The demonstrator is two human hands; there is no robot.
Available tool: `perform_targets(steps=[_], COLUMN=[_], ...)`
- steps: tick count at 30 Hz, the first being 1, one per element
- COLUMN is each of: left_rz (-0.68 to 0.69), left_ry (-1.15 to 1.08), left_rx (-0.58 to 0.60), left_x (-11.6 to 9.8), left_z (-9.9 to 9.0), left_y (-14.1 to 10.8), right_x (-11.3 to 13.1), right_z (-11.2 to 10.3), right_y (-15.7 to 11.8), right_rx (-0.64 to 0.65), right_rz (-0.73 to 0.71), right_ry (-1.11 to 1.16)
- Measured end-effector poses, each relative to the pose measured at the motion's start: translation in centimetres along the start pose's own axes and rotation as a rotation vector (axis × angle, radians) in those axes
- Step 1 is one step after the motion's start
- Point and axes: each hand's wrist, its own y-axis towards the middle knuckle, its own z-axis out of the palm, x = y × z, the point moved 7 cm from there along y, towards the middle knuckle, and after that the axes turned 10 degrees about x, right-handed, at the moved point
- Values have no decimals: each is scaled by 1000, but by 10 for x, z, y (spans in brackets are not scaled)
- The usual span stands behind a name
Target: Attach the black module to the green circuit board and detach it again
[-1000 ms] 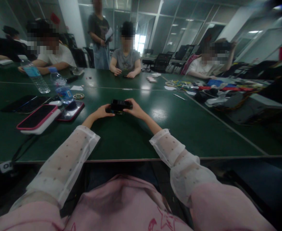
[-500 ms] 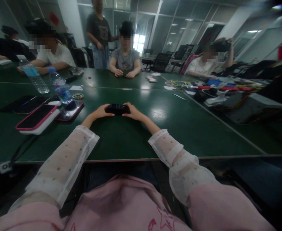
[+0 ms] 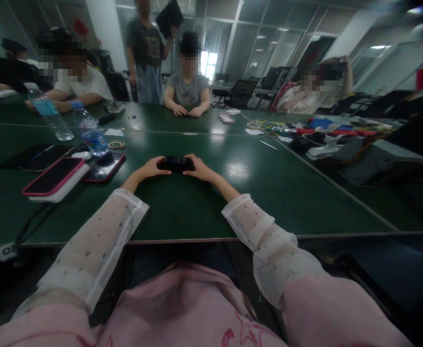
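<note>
A small black box-like device (image 3: 176, 164) rests at the middle of the dark green table (image 3: 182, 207). My left hand (image 3: 155, 167) grips its left end, with the thumb along the near side and the fingers behind. At the right end, my right hand (image 3: 197, 168) holds it in the same way. The device's front is dark, and what it is exactly cannot be made out.
To the left lie a pink-rimmed phone (image 3: 55, 176), another phone (image 3: 105, 167), two bottles (image 3: 90, 130) and a tape roll (image 3: 116, 144). A pen (image 3: 268, 145), tangled cables (image 3: 269, 126) and a metal case (image 3: 381, 161) are at the right. Several people are around the table.
Both my hands and the device have stayed in place. Across the table, the standing person has raised a dark flat object, and the seated person's hands there have lowered slightly.
</note>
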Motion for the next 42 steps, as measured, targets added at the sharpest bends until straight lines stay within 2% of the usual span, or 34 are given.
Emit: perform_targets(steps=[16,23,42], left_rz=[18,23,27], left_ry=[-12,-3,-17], left_rx=[11,4,-3], left_x=[-4,2,-3], left_z=[1,2,1], left_y=[-2,0,-3], right_x=[3,3,-2], right_z=[-1,-1,-3], right_y=[-1,0,-1], right_rx=[-2,-13,-80], right_rz=[12,11,-34], right_ry=[6,-3,192])
